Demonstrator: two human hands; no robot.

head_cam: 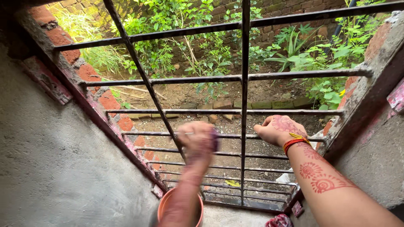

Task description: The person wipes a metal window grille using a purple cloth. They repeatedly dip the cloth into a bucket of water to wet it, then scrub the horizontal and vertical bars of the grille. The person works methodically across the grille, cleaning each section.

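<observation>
I see the window grille [244, 111], a frame of dark metal bars, one upright and several horizontal, set into a rough opening with pink-stained edges, and both of my hands are on it. My left hand [198, 141] is blurred, closed around something small and purplish at its right edge; I cannot tell what that thing is, only that it is pressed against a horizontal bar just left of the upright one. My right hand [281, 129] grips the same horizontal bar on the other side of the upright, fingers curled over it, the back of the hand and the forearm covered in reddish henna patterns, with a red and yellow thread band [296, 143] at the wrist. Below my left forearm sits an orange round tub [165, 204] on the sill, partly hidden by the arm. A bit of red patterned cloth [278, 220] lies at the lower edge near the right corner. On the left is a grey plastered wall [54, 168]. Beyond the bars lie bare gravelly ground, a row of bricks [235, 104] and green plants [202, 38] against a brick wall.
</observation>
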